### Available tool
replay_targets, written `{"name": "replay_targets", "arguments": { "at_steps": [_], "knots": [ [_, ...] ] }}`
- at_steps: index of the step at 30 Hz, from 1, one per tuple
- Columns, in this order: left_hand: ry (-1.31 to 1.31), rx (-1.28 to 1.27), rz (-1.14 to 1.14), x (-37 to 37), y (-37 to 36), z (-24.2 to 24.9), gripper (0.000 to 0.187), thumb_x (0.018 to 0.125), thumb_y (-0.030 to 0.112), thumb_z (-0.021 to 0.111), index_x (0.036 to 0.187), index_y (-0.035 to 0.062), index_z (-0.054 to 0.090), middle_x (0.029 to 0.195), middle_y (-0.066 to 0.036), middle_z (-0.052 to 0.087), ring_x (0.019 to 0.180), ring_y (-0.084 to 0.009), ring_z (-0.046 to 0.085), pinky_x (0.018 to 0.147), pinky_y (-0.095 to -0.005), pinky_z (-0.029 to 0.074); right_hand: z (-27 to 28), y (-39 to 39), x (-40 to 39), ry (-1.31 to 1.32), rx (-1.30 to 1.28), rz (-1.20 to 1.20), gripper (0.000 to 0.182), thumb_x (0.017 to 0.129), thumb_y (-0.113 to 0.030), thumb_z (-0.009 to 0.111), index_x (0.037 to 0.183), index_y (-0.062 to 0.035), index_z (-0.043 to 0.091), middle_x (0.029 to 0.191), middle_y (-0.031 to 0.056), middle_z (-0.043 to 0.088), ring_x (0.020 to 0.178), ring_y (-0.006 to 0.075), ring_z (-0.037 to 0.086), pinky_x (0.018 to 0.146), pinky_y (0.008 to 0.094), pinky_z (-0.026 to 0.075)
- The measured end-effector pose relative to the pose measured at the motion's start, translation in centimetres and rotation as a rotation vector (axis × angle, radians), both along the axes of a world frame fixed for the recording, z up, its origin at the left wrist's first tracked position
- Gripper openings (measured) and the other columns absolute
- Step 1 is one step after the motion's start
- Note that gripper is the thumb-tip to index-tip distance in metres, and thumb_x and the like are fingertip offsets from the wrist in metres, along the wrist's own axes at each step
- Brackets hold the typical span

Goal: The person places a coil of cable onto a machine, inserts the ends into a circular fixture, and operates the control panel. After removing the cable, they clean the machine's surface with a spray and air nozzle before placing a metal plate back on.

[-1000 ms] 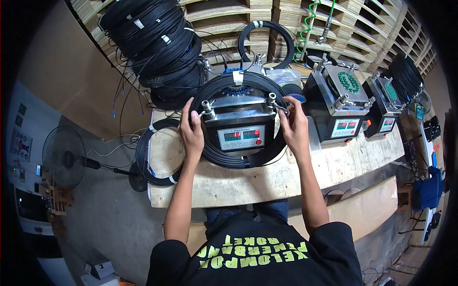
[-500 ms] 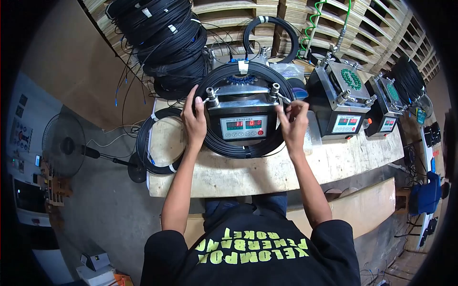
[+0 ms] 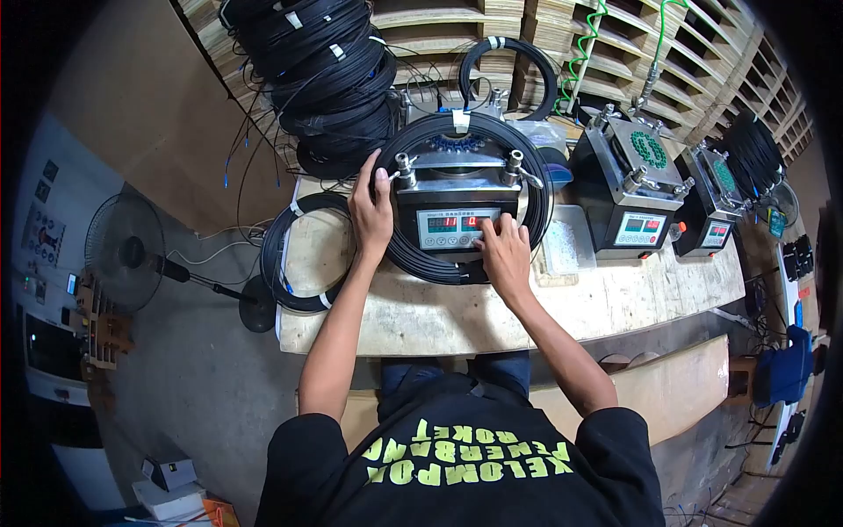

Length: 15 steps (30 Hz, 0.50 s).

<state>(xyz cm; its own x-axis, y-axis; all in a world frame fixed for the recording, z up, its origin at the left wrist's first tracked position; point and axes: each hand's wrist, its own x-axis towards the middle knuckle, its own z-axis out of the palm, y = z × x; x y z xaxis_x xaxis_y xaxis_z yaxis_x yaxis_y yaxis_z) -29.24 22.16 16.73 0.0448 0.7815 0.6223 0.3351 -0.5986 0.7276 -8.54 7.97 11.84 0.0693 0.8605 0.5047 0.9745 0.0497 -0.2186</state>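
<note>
Fan sat at 9 o'clock, idle. Left hand lay flat, fingers spread, on the black cable coil ringing the machine, clasping nothing. Right hand at 3 o'clock pressed fingertips on the control panel, nothing held. Risk: coil slipping off the posts if that hand lifted; a stray fingertip could hit the wrong button.

A pale wooden table stands on a grey concrete floor. Behind it, stacked wooden pallets fill the back of the room, with a plain brown wall to the left. A black pedestal fan stands on the floor at the left, near a white control panel. A green coiled hose hangs against the pallets. The light is even and warm.
</note>
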Motion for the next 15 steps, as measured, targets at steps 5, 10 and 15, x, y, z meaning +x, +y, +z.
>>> {"name": "replay_targets", "arguments": {
  "at_steps": [5,10,15],
  "knots": [
    [-0.009,0.002,0.006,0.2,-0.1,0.2,0.054,0.109,0.042,0.042,0.138,-0.0007,0.059,0.130,-0.026,0.065,0.120,-0.0396,0.064,0.102,-0.0430,0.049,1.0,0.9,-0.3,0.106,-0.038,-0.062,0.042,0.076,-0.008,0.079,0.111,-0.0081,0.057,0.094,0.0115,0.051,0.093,0.0292,0.056,0.078,0.0420,0.040],
    [-0.002,-0.003,0.001,0.1,0.0,0.1,0.054,0.109,0.041,0.042,0.138,-0.0012,0.058,0.132,-0.026,0.064,0.123,-0.0402,0.062,0.104,-0.0442,0.048,1.3,1.1,-0.2,0.116,-0.053,-0.092,0.044,0.072,-0.006,0.081,0.109,-0.0067,0.057,0.094,0.0126,0.052,0.091,0.0307,0.057,0.079,0.0439,0.043],
    [0.010,0.013,0.008,0.1,-0.1,-0.1,0.055,0.108,0.042,0.043,0.138,-0.0013,0.058,0.133,-0.027,0.063,0.124,-0.0412,0.061,0.105,-0.0453,0.047,1.2,1.0,-0.1,0.118,-0.058,-0.058,0.041,0.075,-0.009,0.080,0.109,-0.0063,0.057,0.093,0.0134,0.052,0.090,0.0320,0.057,0.077,0.0444,0.043]
  ]
}}
